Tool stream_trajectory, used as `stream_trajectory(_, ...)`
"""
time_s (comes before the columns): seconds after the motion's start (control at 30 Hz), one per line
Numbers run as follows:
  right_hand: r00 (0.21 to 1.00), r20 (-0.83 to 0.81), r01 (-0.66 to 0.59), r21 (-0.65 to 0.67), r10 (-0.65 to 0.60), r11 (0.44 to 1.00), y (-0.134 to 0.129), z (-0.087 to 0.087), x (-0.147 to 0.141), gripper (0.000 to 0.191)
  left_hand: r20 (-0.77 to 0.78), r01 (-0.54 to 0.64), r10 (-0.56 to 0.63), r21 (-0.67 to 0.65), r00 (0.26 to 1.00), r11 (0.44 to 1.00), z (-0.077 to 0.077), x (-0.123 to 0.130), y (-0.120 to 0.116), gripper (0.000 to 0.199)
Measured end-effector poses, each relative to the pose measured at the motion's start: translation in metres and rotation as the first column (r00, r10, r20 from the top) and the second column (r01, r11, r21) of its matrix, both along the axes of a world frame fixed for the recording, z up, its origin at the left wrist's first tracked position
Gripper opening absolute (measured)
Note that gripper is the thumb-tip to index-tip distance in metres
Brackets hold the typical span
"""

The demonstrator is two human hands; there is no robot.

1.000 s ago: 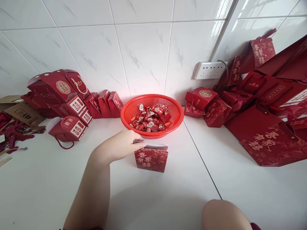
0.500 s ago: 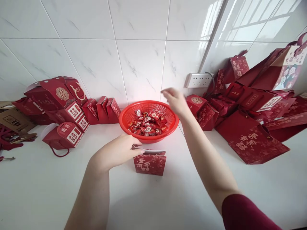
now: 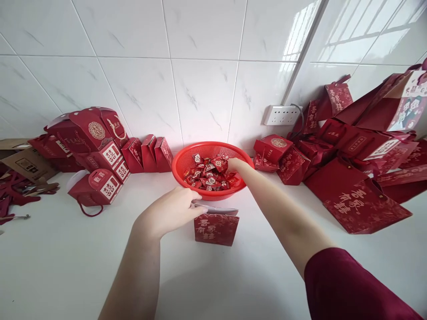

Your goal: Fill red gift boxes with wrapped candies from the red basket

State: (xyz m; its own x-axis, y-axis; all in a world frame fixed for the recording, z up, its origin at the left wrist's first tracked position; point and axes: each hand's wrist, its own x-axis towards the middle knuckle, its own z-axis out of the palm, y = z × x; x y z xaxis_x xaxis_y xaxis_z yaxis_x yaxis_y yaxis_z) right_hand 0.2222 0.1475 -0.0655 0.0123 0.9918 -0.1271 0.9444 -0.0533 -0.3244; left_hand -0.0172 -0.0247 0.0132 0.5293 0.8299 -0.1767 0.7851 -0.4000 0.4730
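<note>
A small red box with gold lettering (image 3: 216, 230) stands upright on the white table, its top open. My left hand (image 3: 178, 208) is closed on the box's upper left edge, thumb and fingers at the rim. Behind the box sits a red mesh basket (image 3: 182, 180) holding several red-wrapped candies (image 3: 210, 171). My right hand (image 3: 236, 165) reaches into the right side of the basket, at the candies; its fingertips are hidden, so whether it holds one does not show.
Red gift boxes (image 3: 95, 189) are stacked at the left, beside a brown carton (image 3: 28, 166). Three small red boxes (image 3: 149, 153) stand left of the basket. Many red bags (image 3: 358, 200) fill the right side. A white power strip (image 3: 283, 115) is on the tiled wall.
My right hand has come down from above the basket's back right rim into the basket. My left hand stays on the box. The whole view has shifted slightly.
</note>
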Motion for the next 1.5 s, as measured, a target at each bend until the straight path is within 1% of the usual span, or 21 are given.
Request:
stream_trajectory(0.1, 0.999, -0.036, 0.034, -0.055, -0.036, 0.998, -0.004, 0.008, 0.005, 0.029, 0.039, 0.004, -0.005, 0.018, 0.999, 1.0, 0.0, 0.0, 0.0, 0.026)
stream_trajectory(0.2, 0.989, -0.15, -0.003, 0.024, 0.006, 1.0, -0.024, 0.021, 0.006, 0.026, 0.121, -0.051, 0.042, 0.068, 0.992, 0.996, 0.001, 0.002, 0.001, 0.03)
stream_trajectory(0.3, 0.942, -0.306, -0.08, 0.182, 0.134, 0.98, -0.065, 0.034, 0.005, 0.036, 0.253, -0.146, 0.114, 0.112, 0.961, 0.983, 0.002, 0.008, 0.004, 0.034)
stream_trajectory(0.37, 0.863, -0.418, -0.167, 0.291, 0.283, 0.942, -0.099, 0.042, 0.003, 0.041, 0.345, -0.213, 0.154, 0.14, 0.926, 0.967, 0.002, 0.012, 0.006, 0.037)
stream_trajectory(0.4, 0.733, -0.528, -0.215, 0.419, 0.429, 0.882, -0.116, 0.045, 0.001, 0.034, 0.402, -0.241, 0.171, 0.13, 0.9, 0.962, 0.001, 0.014, 0.007, 0.041)
stream_trajectory(0.43, 0.62, -0.569, -0.223, 0.531, 0.54, 0.817, -0.132, 0.049, -0.001, 0.025, 0.469, -0.254, 0.183, 0.093, 0.864, 0.963, 0.001, 0.016, 0.008, 0.047)
stream_trajectory(0.47, 0.562, -0.556, -0.209, 0.621, 0.613, 0.755, -0.145, 0.053, -0.004, 0.017, 0.543, -0.244, 0.188, 0.031, 0.818, 0.969, 0.0, 0.018, 0.008, 0.052)
stream_trajectory(0.5, 0.535, -0.508, -0.191, 0.706, 0.676, 0.682, -0.156, 0.057, -0.007, 0.015, 0.618, -0.207, 0.189, -0.044, 0.763, 0.977, 0.0, 0.019, 0.009, 0.056)
stream_trajectory(0.57, 0.564, -0.392, -0.164, 0.81, 0.727, 0.564, -0.171, 0.063, -0.013, 0.027, 0.726, -0.1, 0.183, -0.156, 0.663, 0.983, 0.0, 0.021, 0.008, 0.055)
stream_trajectory(0.6, 0.586, -0.347, -0.167, 0.833, 0.732, 0.528, -0.175, 0.066, -0.015, 0.032, 0.752, -0.059, 0.174, -0.178, 0.635, 0.982, 0.001, 0.021, 0.008, 0.051)
stream_trajectory(0.63, 0.602, -0.318, -0.181, 0.839, 0.732, 0.514, -0.178, 0.068, -0.016, 0.037, 0.764, -0.038, 0.169, -0.186, 0.623, 0.982, 0.003, 0.021, 0.007, 0.045)
stream_trajectory(0.7, 0.609, -0.309, -0.217, 0.821, 0.73, 0.528, -0.181, 0.072, -0.015, 0.043, 0.76, -0.038, 0.172, -0.191, 0.626, 0.981, 0.006, 0.021, 0.006, 0.034)
stream_trajectory(0.77, 0.599, -0.36, -0.212, 0.791, 0.716, 0.574, -0.182, 0.073, -0.011, 0.047, 0.746, -0.049, 0.175, -0.188, 0.642, 0.981, 0.008, 0.021, 0.004, 0.029)
stream_trajectory(0.9, 0.563, -0.565, -0.121, 0.665, 0.603, 0.737, -0.184, 0.075, -0.001, 0.032, 0.689, -0.073, 0.165, -0.162, 0.706, 0.984, 0.011, 0.022, -0.001, 0.021)
stream_trajectory(0.97, 0.527, -0.635, -0.168, 0.574, 0.565, 0.802, -0.184, 0.076, 0.003, 0.03, 0.655, -0.084, 0.16, -0.146, 0.739, 0.986, 0.012, 0.025, -0.003, 0.018)
stream_trajectory(1.03, 0.455, -0.699, -0.265, 0.485, 0.552, 0.833, -0.184, 0.076, 0.007, 0.028, 0.633, -0.074, 0.144, -0.136, 0.761, 0.988, 0.012, 0.026, -0.004, 0.016)
stream_trajectory(1.17, 0.292, -0.803, -0.438, 0.371, 0.52, 0.819, -0.183, 0.076, 0.013, 0.029, 0.637, 0.04, 0.072, -0.159, 0.768, 0.986, 0.012, 0.024, -0.004, 0.015)
stream_trajectory(1.3, 0.167, -0.844, -0.482, 0.38, 0.509, 0.789, -0.186, 0.078, 0.014, 0.027, 0.624, 0.128, 0.039, -0.221, 0.78, 0.967, 0.013, 0.019, -0.006, 0.019)
stream_trajectory(1.37, 0.179, -0.836, -0.474, 0.388, 0.518, 0.79, -0.186, 0.078, 0.014, 0.03, 0.573, 0.18, 0.019, -0.289, 0.82, 0.94, 0.012, 0.018, -0.007, 0.02)
stream_trajectory(1.43, 0.255, -0.801, -0.456, 0.394, 0.541, 0.798, -0.187, 0.078, 0.012, 0.029, 0.512, 0.228, -0.016, -0.355, 0.859, 0.907, 0.011, 0.018, -0.006, 0.024)
stream_trajectory(1.5, 0.318, -0.759, -0.448, 0.408, 0.569, 0.796, -0.187, 0.077, 0.01, 0.024, 0.481, 0.26, -0.044, -0.393, 0.876, 0.882, 0.008, 0.02, -0.005, 0.03)
